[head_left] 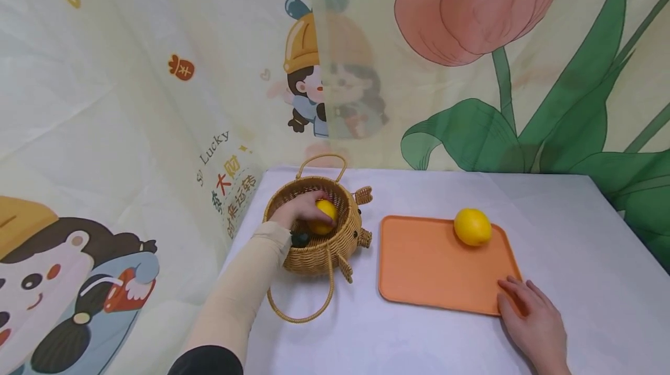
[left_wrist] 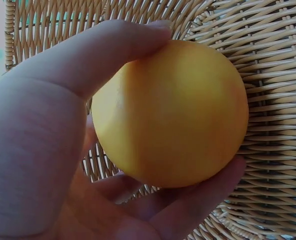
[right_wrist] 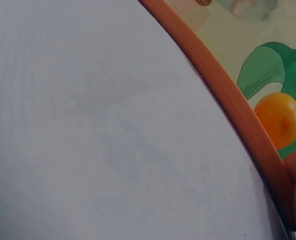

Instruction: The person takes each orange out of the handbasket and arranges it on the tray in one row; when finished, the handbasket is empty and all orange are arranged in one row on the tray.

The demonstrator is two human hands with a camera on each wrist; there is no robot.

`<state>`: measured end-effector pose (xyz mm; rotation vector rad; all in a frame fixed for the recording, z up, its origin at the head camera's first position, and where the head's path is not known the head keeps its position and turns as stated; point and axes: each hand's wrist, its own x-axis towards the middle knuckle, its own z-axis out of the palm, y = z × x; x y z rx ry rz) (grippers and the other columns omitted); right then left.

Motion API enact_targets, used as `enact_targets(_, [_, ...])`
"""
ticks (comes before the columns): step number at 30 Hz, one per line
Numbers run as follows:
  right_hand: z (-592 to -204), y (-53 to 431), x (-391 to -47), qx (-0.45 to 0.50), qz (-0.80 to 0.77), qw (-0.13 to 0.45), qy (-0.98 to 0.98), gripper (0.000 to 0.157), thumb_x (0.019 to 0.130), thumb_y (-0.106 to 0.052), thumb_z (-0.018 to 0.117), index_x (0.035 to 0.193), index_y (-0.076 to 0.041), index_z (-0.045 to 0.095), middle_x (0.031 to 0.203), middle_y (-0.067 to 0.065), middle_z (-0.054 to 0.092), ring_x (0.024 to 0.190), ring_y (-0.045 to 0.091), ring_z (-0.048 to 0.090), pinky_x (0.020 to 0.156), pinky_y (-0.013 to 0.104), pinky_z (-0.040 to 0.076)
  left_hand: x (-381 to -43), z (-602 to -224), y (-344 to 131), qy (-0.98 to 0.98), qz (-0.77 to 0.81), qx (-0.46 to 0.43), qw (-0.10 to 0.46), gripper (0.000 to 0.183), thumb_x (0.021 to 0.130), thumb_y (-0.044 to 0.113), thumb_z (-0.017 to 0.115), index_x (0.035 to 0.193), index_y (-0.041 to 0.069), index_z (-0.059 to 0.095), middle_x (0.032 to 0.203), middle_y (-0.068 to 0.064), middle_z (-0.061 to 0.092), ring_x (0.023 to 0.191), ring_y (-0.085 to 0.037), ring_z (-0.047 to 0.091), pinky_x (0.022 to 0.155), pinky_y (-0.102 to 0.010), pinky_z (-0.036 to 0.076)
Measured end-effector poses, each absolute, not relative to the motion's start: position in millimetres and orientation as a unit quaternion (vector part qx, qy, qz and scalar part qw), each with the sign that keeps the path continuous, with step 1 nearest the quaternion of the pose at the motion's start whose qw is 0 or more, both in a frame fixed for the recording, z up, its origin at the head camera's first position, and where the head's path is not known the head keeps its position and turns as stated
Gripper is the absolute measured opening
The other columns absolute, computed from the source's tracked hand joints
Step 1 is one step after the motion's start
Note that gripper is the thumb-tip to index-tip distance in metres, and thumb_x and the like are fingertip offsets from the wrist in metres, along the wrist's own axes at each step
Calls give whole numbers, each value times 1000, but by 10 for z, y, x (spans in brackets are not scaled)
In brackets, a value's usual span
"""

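In the head view, my left hand [head_left: 305,207] reaches into a woven wicker basket [head_left: 314,261] and grips a yellow lemon [head_left: 325,216]. Up close in the left wrist view, the thumb curves over the top of that lemon [left_wrist: 173,115] and the fingers wrap beneath it, with the basket's weave behind. My right hand [head_left: 536,325] rests on the near right corner of an orange tray [head_left: 431,264], fingers extended over its rim. A second lemon [head_left: 473,227] lies at the tray's far right corner.
The basket has an animal snout on its right side and two loop handles; its near handle [head_left: 300,321] lies out on the white table [head_left: 392,346]. Printed fabric curtains [head_left: 235,102] with cartoon figures and a large tulip close off the back and left.
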<state>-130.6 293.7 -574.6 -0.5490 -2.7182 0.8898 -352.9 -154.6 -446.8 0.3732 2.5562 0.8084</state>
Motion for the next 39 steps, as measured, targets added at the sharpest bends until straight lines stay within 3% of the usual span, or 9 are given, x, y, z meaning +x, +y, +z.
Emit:
enact_targets(12, [-5800,2895,-1262,-179,303,103,-930,40,99,-16,64,134,2,63,145,27,52,145,48,28,116,66,16,-3409,-4154,-1637,934,248,182,182,58,81,35,78,133,15,62,117,-8,63,96,-25,59,78,-38,51])
enact_targets(18, [-5741,2957,-1282,-158,292,132,-934,39,99,-17,63,132,2,64,144,28,53,144,49,30,116,67,16,-3199,-3763,-1680,942,264,183,95,64,80,34,77,139,16,59,114,-11,65,91,-27,59,77,-40,49])
enact_targets(24, [-5696,3006,-1296,-161,288,134,-934,39,99,-17,63,132,3,64,144,28,52,144,49,30,115,67,17,-2952,-3615,-1455,919,336,203,20,70,82,33,75,147,20,54,119,-11,65,90,-28,60,77,-42,50])
enact_targets(32, [-5745,2985,-1286,-177,301,120,-930,40,99,-17,62,134,3,63,145,27,52,145,48,28,115,67,17,-2636,-3653,-841,874,416,251,32,59,84,33,75,140,29,58,119,-3,66,92,-22,62,76,-38,54])
enact_targets(39, [-5762,2964,-1298,-177,299,118,-930,40,99,-16,63,134,2,63,146,27,52,146,47,28,116,66,17,-2487,-3859,-268,855,453,247,58,60,83,33,76,140,30,58,115,0,66,86,-18,63,69,-33,54])
